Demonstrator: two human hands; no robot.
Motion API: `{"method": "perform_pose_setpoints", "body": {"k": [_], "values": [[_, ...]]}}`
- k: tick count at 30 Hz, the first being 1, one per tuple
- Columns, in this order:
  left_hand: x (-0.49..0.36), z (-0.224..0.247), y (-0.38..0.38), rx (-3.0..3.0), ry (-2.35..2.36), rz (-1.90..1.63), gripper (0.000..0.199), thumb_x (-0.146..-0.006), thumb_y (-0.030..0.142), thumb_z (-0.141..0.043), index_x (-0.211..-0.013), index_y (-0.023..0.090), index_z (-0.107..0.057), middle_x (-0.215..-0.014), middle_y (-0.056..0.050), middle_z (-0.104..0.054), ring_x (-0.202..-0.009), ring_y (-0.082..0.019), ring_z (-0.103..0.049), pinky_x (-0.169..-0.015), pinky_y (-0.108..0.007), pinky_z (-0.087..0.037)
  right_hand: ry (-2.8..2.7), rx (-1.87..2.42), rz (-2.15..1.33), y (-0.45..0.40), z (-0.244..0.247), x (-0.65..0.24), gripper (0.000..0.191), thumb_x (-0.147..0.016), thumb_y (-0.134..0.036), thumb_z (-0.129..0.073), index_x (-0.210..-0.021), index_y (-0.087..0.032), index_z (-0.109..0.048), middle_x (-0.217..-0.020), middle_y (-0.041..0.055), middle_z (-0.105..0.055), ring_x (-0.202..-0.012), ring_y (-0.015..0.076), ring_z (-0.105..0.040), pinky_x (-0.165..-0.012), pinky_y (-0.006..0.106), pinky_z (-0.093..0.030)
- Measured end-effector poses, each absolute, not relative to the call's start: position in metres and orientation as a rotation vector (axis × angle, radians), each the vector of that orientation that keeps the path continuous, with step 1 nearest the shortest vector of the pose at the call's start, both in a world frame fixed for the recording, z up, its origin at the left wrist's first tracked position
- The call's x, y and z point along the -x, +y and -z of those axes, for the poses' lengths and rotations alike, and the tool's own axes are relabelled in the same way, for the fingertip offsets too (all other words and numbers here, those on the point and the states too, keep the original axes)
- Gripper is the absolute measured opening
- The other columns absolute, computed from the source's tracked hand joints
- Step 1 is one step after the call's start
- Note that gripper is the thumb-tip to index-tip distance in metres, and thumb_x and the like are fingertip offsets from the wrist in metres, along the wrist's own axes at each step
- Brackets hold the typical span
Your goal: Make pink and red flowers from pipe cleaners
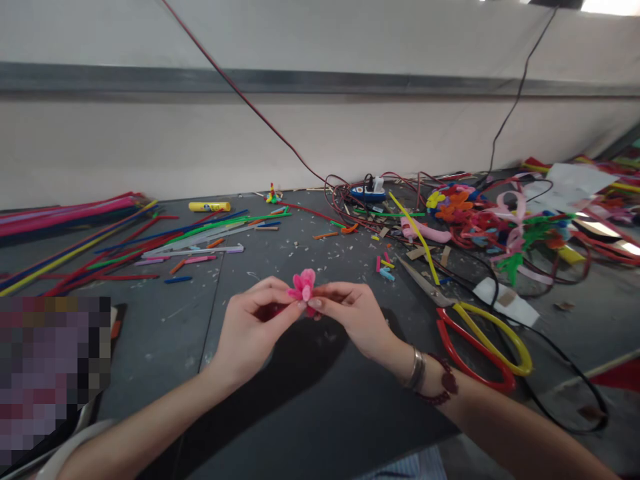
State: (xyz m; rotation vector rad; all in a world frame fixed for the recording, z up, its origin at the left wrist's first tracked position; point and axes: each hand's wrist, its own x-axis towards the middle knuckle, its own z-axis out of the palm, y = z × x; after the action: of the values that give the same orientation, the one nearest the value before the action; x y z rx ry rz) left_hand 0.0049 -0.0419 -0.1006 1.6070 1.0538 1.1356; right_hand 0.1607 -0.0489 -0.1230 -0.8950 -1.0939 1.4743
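Observation:
A small pink pipe-cleaner flower (305, 285) is held up between both hands, above the dark table. My left hand (254, 321) pinches it from the left, thumb and fingertips closed on its lower petals. From the right, my right hand (353, 312) grips the same flower with thumb and forefinger, the other fingers curled. The two thumbs nearly meet under its lighter pink middle. Parts of the lower petals are hidden behind my fingertips. To the right of my right hand lie scissors (483, 343) with one red and one yellow handle, their blades apart.
Loose pipe cleaners (195, 233) in many colours spread over the left side. A yellow glue stick (209, 207) lies behind them. A pink glue gun (425, 231), a blue power strip (368, 193), tangled cords and a heap of fuzzy shapes (460, 207) occupy the right. A blurred-out screen (50, 373) stands at left.

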Motion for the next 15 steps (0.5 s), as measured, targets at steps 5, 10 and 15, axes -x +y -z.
{"method": "perform_pose_setpoints", "body": {"k": [5,10,15], "values": [[-0.0054,0.1010,-0.0476,-1.831,1.126,-1.151,0.007,-0.072,0.020,-0.063,-0.067,0.019,-0.067,-0.074,-0.001,-0.058,-0.063,-0.013,-0.054,-0.054,-0.023,-0.041,-1.040,0.874,-1.479,-0.0481,0.1259,-0.1599,0.009,-0.067,-0.026,-0.069,-0.068,-0.017,-0.069,-0.061,-0.0011,-0.063,-0.056,0.0073,-0.053,-0.056,0.020,-0.043],[-0.0061,0.1023,-0.0503,-2.093,1.153,-1.219,0.010,-0.073,0.015,-0.060,-0.074,0.020,-0.069,-0.076,-0.001,-0.059,-0.064,-0.012,-0.055,-0.052,-0.022,-0.041,-1.035,0.885,-1.462,-0.0464,0.1281,-0.1605,0.013,-0.065,-0.028,-0.071,-0.070,-0.017,-0.070,-0.063,-0.0008,-0.063,-0.056,0.0069,-0.052,-0.056,0.020,-0.043],[-0.0038,0.1070,-0.0483,-2.368,1.098,-1.338,0.011,-0.073,0.009,-0.061,-0.074,0.018,-0.068,-0.072,-0.001,-0.058,-0.063,-0.011,-0.055,-0.056,-0.020,-0.044,-1.137,0.930,-1.383,-0.0477,0.1239,-0.1619,0.014,-0.067,-0.030,-0.069,-0.068,-0.015,-0.070,-0.059,-0.0008,-0.061,-0.055,0.0073,-0.051,-0.054,0.020,-0.041]]}}
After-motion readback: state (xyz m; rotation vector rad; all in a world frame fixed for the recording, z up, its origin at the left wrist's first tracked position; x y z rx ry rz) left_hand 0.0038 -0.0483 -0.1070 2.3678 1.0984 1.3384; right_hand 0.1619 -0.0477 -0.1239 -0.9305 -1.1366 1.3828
